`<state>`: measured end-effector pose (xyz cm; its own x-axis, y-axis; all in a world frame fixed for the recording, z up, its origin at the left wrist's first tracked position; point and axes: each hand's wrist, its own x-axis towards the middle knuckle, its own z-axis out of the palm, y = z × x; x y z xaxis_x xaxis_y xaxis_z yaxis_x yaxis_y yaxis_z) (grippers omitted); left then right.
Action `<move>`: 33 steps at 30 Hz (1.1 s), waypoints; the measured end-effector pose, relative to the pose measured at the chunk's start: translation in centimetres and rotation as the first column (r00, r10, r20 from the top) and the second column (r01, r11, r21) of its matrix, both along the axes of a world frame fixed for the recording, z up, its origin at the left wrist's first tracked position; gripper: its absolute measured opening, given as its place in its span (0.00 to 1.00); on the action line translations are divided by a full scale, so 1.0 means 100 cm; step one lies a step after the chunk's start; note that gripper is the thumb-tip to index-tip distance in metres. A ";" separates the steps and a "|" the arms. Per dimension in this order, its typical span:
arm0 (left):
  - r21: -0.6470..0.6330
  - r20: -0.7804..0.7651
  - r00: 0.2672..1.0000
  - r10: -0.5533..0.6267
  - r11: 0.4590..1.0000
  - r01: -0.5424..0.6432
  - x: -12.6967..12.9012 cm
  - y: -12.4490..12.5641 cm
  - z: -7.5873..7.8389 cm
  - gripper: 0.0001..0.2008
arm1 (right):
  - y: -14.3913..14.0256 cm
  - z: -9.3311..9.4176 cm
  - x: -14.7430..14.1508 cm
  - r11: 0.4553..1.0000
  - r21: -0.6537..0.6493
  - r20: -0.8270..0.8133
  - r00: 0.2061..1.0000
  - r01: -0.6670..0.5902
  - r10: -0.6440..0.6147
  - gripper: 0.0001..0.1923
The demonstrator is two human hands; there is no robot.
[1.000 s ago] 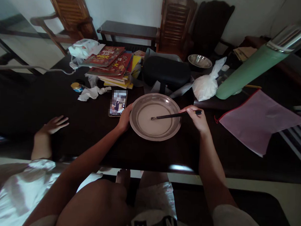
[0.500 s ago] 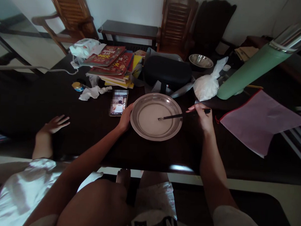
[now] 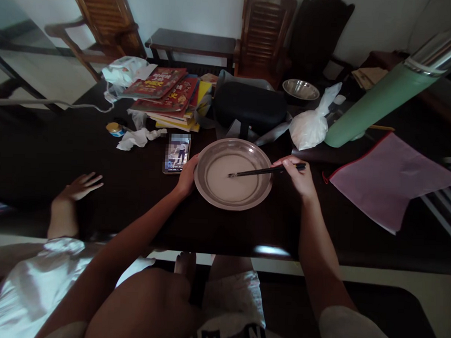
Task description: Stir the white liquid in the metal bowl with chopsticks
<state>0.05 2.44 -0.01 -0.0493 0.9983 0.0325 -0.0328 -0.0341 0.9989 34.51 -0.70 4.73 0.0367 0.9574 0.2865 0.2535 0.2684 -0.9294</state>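
Note:
A round metal basin [image 3: 261,190] with a wide rim sits on the dark table, holding a pale, cloudy mixture [image 3: 228,184]. My left hand [image 3: 188,177] grips the basin's left rim; part of its fingers is hidden by the wall. In my right hand [image 3: 297,176] is a pair of dark chopsticks [image 3: 253,172], closed round their upper ends. Their tips reach into the mixture near its middle, with some of it stuck on them. Just left of my left hand lies a phone [image 3: 177,155] with its screen lit.
Behind the basin are a black case [image 3: 250,103], stacked books [image 3: 158,83], a tied bag of white powder [image 3: 308,130] and a small metal bowl [image 3: 301,90]. A green flask [image 3: 383,105] and pink mesh pouch [image 3: 391,184] lie rightward. Another person's hand [image 3: 82,186] rests at left.
My right hand has moved a little left, carrying the chopsticks' tips left through the mixture. The phone's picture has changed. My left hand stays on the basin.

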 end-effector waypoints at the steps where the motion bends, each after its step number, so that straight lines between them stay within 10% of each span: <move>1: -0.009 0.016 1.000 -0.004 1.000 0.004 0.000 0.000 0.000 0.18 | 0.000 0.000 0.000 1.000 0.012 0.002 1.000 0.026 -0.026 0.25; 33: 0.017 -0.038 0.999 -0.006 1.000 0.006 -0.001 0.001 -0.001 0.19 | 0.001 -0.001 0.001 0.998 0.001 -0.012 0.998 0.068 -0.068 0.26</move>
